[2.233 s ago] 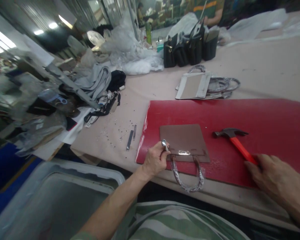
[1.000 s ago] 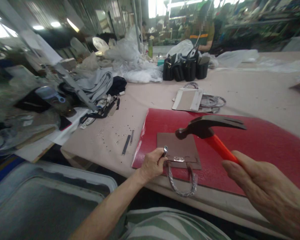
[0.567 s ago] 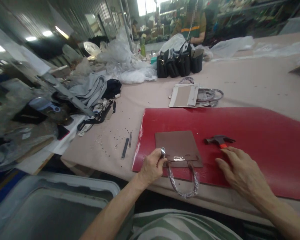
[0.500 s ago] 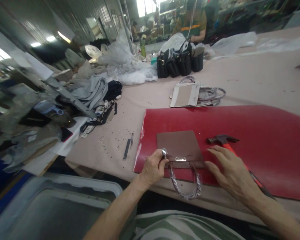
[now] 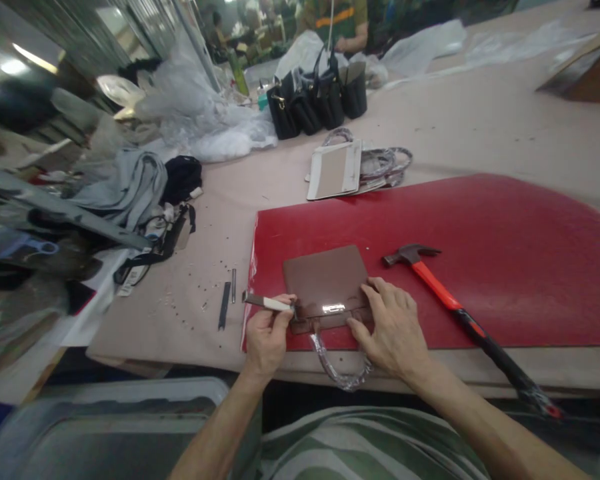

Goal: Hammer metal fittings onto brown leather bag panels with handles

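Though detail blurs, left hand (image 5: 266, 343) pinches apparent strap (image 5: 270, 303).

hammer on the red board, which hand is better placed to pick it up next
Probably the right hand: it is nearer the hammer and holds no tool, just touching the brown panel, while the left hand grips a slim tool.

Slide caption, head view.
Left hand holds a slim tool, right hand touches a brown panel, hammer lying on a red board.

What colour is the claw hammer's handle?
The handle is bright orange-red on its upper part, then black with orange-red accents on the grip; the head view shows it best.
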`<state>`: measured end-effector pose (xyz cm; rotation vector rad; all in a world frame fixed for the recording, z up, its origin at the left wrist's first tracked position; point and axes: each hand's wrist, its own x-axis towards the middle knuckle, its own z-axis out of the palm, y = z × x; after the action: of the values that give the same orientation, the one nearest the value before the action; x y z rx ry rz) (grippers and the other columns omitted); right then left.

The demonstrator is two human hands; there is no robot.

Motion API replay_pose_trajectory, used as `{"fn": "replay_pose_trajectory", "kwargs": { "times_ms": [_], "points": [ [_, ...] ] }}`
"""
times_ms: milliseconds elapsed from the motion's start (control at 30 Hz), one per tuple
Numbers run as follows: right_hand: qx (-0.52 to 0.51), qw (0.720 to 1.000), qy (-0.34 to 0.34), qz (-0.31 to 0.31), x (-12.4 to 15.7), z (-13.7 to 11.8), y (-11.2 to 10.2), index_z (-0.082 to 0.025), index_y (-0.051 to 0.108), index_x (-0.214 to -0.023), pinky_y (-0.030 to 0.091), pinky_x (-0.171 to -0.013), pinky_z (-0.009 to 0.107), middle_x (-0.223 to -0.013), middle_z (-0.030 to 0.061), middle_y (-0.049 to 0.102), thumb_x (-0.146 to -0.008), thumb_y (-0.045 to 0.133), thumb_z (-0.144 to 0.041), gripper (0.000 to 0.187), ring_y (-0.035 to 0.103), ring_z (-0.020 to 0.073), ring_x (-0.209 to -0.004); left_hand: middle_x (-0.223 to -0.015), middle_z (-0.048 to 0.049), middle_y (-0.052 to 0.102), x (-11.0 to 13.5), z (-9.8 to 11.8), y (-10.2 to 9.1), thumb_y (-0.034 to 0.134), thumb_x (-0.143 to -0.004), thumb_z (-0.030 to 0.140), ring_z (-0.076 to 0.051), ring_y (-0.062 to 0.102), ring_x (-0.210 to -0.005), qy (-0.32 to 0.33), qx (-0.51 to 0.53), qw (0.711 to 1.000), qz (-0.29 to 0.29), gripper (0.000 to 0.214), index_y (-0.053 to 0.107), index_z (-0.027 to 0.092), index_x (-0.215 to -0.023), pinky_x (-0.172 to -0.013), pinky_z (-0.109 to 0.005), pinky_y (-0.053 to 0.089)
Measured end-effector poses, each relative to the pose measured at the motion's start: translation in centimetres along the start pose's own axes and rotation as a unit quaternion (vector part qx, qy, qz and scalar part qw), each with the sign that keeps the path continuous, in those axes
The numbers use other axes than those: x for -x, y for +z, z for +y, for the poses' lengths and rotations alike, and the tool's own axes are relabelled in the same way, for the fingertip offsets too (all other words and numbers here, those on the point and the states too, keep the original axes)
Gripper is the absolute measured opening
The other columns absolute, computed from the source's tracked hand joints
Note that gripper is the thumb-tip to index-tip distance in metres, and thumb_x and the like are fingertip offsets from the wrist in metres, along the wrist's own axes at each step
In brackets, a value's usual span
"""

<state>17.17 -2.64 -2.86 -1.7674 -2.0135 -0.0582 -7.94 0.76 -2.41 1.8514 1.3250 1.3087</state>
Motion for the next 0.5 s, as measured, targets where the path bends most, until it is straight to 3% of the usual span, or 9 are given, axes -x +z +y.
{"fn": "replay_pose_trajectory", "kwargs": {
  "times_ms": [133,333,433,500],
  "points": [
    [0.001,1.000,0.026,0.004,0.2,-0.9,0.0,-0.010,0.053,-0.130,0.040,-0.105,0.056,-0.140,0.0228,0.055,-0.088,0.064,-0.040,0.053,0.051,0.0402,-0.126,-0.108,-0.0094,0.077,-1.2,1.4,0.0,0.065,-0.093,0.020,-0.022,0.074,-0.104,0.033,0.038,0.999,-0.007,0.009,0.072,0.017,-0.099,-0.096,-0.039,0.061],
    [-0.037,0.998,0.050,0.008,0.7,-3.1,0.1,-0.012,0.053,-0.120,0.039,-0.105,0.057,-0.137,0.0249,0.055,-0.084,0.068,-0.046,0.052,0.050,0.0414,-0.126,-0.110,-0.0107,0.077,-2.2,3.6,4.0,0.066,-0.091,0.019,-0.022,0.074,-0.105,-0.056,0.118,0.990,-0.043,0.011,0.073,0.016,-0.099,-0.095,-0.035,0.060],
    [-0.060,0.997,0.043,-0.005,0.8,-2.5,-0.5,-0.013,0.054,-0.122,0.039,-0.103,0.056,-0.136,0.0239,0.056,-0.085,0.067,-0.049,0.053,0.051,0.0404,-0.125,-0.110,-0.0109,0.078,-2.2,3.8,5.5,0.067,-0.089,0.017,-0.022,0.074,-0.103,-0.070,0.126,0.987,-0.066,0.011,0.073,0.016,-0.098,-0.092,-0.033,0.061],
    [-0.084,0.996,-0.001,-0.035,0.7,-1.1,-1.1,-0.014,0.055,-0.124,0.040,-0.101,0.053,-0.136,0.0215,0.057,-0.090,0.063,-0.043,0.046,0.052,0.0377,-0.123,-0.109,-0.0105,0.078,-2.1,3.7,5.9,0.067,-0.088,0.016,-0.022,0.075,-0.102,-0.068,0.119,0.988,-0.077,0.011,0.073,0.016,-0.097,-0.092,-0.033,0.061]
  ]
}}
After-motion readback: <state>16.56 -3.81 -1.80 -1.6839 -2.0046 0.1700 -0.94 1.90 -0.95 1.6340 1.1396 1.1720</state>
